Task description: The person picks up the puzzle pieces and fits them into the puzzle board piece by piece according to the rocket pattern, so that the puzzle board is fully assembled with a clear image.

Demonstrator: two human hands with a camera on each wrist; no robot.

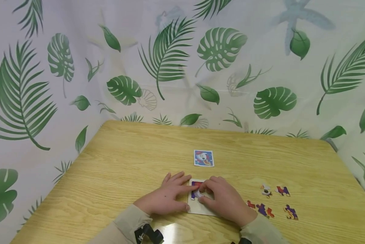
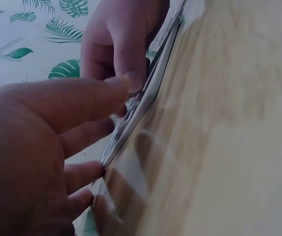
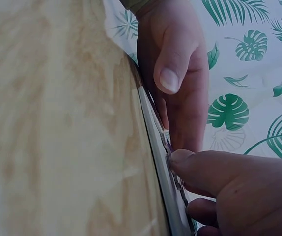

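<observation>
A pale puzzle board [image 1: 199, 207] lies flat on the table, with red and purple jigsaw pieces [image 1: 196, 184] in its upper left part. My right hand [image 1: 224, 201] is over the board and pinches a whitish jigsaw piece [image 1: 197, 194] between thumb and index finger, low against those pieces. My left hand [image 1: 167, 196] lies at the board's left side with fingers spread. Its index finger reaches across to the pieces, and its thumb touches the lower left edge. Seen edge-on in the right wrist view, the board [image 3: 155, 157] has the right thumb [image 3: 185, 158] at its upper face.
Right of the board lie several loose jigsaw pieces, among them a white one [image 1: 266, 190], a purple one [image 1: 261, 209] and an orange-and-purple one [image 1: 290, 212]. A small picture card [image 1: 204, 158] lies behind the board. Leaf-patterned cloth [image 1: 176, 67] hangs behind the wooden table [image 1: 133, 152].
</observation>
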